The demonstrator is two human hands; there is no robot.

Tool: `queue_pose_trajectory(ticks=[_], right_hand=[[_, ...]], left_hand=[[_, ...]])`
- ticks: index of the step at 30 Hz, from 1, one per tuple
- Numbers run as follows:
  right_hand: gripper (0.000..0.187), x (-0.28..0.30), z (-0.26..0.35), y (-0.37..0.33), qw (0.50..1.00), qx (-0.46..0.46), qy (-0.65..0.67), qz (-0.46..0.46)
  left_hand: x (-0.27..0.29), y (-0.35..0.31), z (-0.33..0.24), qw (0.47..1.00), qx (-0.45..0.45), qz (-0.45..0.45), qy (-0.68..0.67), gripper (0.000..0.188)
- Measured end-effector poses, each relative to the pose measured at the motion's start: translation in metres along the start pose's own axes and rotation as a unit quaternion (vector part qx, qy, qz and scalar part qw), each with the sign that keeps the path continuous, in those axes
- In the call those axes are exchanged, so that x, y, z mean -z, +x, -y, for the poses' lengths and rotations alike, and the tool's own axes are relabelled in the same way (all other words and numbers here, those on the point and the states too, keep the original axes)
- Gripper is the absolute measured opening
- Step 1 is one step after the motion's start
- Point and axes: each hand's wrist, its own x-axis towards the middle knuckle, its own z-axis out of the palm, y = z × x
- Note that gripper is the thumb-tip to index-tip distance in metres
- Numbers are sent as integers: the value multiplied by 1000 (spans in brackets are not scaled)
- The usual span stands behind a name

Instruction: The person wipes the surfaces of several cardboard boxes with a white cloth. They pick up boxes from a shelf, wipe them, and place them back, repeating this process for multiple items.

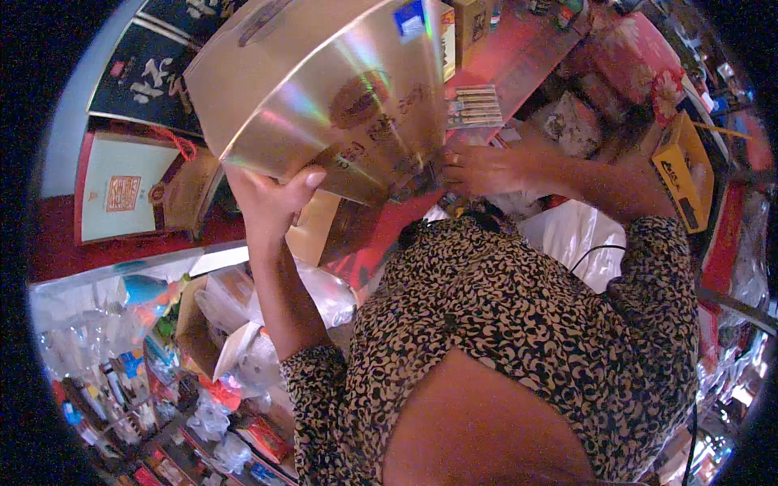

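A large gold fan (356, 113) is spread wide before me, its glossy face showing rainbow glints, dark printed marks and a blue sticker at the upper right. My left hand (271, 194) grips its left corner, the thumb across the near face and the other fingers behind. At the fan's narrow lower right end, my right hand (486, 168) is closed against its edge. Some blur there hides the fingertips. Directly behind the fan stands a brown cardboard box (235, 61), partly covered by it.
A framed pale panel with a red seal (126, 190) is at left, below a dark panel with white writing (146, 81). Stacked small packs (474, 105) lie on the red table (519, 53). A yellow box (685, 174) stands at right. Plastic-wrapped goods (227, 437) crowd the lower left.
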Motion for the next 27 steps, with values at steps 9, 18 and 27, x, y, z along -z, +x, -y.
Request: queue_pose_trajectory(ticks=[9, 18, 27], right_hand=[[25, 216, -22, 9, 817, 24, -161, -554], [35, 134, 8, 68, 810, -9, -133, -571], [31, 38, 14, 47, 921, 47, 2, -386]], left_hand=[[11, -8, -14, 997, -41, 63, -7, 108], [4, 11, -7, 997, -31, 55, -54, 104], [26, -10, 4, 997, 59, 50, 11, 127]])
